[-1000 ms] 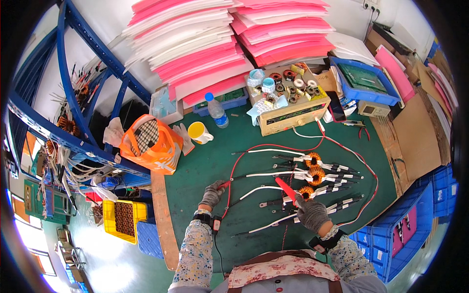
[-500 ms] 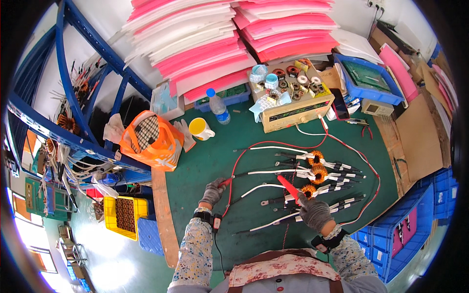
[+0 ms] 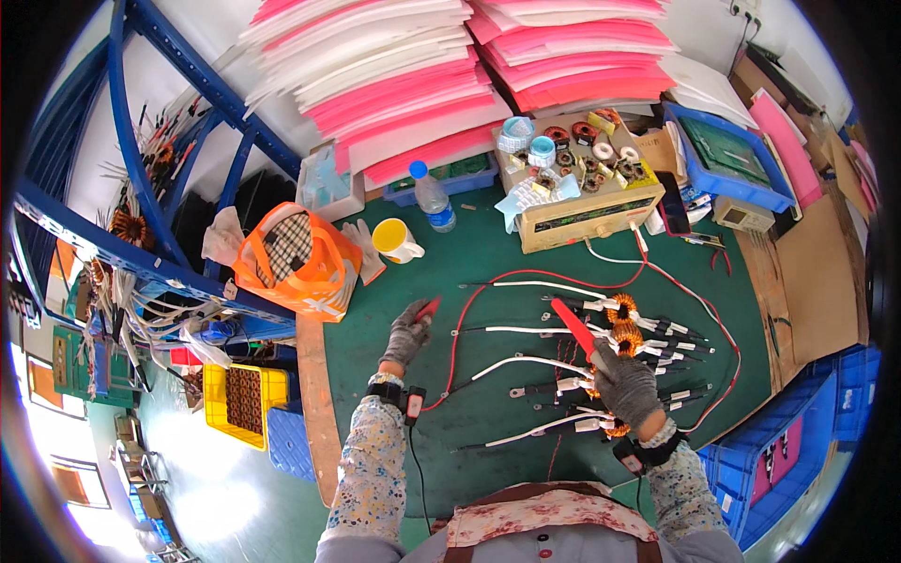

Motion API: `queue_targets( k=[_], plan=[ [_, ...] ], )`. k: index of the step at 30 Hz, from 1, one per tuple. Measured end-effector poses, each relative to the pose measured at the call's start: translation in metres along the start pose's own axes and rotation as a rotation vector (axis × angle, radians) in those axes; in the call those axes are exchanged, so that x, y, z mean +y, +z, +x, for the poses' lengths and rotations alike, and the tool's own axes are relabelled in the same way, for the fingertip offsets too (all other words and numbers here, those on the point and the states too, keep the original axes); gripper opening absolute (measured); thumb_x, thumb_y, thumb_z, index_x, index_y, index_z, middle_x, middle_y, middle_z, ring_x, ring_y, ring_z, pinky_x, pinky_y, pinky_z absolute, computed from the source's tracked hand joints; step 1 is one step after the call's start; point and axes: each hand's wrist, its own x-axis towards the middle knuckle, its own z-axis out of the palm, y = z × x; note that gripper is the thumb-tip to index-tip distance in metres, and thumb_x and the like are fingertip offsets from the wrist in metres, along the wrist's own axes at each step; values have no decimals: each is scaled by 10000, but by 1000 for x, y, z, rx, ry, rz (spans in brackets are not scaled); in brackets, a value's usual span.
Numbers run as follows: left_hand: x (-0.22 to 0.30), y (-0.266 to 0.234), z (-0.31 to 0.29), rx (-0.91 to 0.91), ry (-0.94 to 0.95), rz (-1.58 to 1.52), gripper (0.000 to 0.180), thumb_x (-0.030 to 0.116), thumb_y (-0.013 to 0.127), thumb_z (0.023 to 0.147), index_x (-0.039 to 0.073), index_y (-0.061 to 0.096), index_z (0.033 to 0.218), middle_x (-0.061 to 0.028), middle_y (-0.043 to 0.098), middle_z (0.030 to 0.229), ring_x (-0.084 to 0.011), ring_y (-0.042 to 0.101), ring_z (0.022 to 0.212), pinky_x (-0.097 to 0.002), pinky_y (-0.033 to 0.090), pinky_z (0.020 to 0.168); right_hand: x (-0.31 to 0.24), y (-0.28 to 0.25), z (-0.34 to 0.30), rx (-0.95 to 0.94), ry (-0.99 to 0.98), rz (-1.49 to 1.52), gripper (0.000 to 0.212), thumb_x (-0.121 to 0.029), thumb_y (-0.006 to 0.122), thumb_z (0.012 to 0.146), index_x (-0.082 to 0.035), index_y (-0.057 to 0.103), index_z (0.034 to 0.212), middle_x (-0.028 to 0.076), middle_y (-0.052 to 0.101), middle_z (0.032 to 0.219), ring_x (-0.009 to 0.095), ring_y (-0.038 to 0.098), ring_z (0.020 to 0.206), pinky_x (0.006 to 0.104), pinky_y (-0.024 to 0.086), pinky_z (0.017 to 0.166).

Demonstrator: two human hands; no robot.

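My left hand (image 3: 406, 336), in a grey glove, is closed around a small red clip (image 3: 429, 308), above the green mat left of the coil leads. My right hand (image 3: 624, 387), also gloved, grips a long red clip (image 3: 574, 326) whose tip points up and left over the white leads. Several copper-wound ring coils (image 3: 626, 338) lie around and partly under my right hand, with white leads (image 3: 526, 329) stretching left and black-sleeved ends to the right. One lower coil is mostly covered by that hand. A red wire (image 3: 466, 310) loops from the meter towards my left wrist.
A beige bench meter (image 3: 591, 220) carries several small coils. Nearby stand a bottle (image 3: 434, 199), a yellow-and-white mug (image 3: 396, 240) and an orange bag (image 3: 310, 267). Foam sheets (image 3: 404, 103) are piled behind. Blue shelving (image 3: 141, 249) flanks the left; blue crates (image 3: 779, 450) the right.
My left hand has moved up and away from the lead end with its red clip. My right hand, still holding the long clip, has shifted slightly. The whole view has shifted a little.
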Motion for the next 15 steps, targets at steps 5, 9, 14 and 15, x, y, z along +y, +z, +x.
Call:
queue_targets(
  k=[5,9,14,15],
  plan=[
    [-12,17,25,-59,1,-37,341,66,531,826,82,514,1167,-14,501,739,-75,412,512,-234,372,458,5,18,5,-28,3,-60,426,-211,511,798,-101,442,1204,179,581,768,338,585,693,445,463,607],
    [-17,32,37,-50,-43,44,362,72,530,831,112,505,1190,0,508,778,-79,438,546,-230,400,489,21,35,3,-11,-37,-38,456,-203,525,780,-103,434,1215,174,580,774,325,585,688,439,462,606],
    [-24,26,38,-46,-39,64,349,35,495,823,119,525,1160,-20,493,702,-85,419,524,-248,380,473,12,27,5,-84,25,-43,486,-201,534,767,-88,425,1227,176,577,792,317,582,699,437,457,643],
    [-27,22,41,-64,-36,134,356,38,498,819,113,517,1166,-46,516,724,-104,454,555,-259,402,506,11,24,7,-85,27,-43,486,-201,534,767,-88,425,1227,176,577,792,317,582,699,437,457,643]
  ],
)
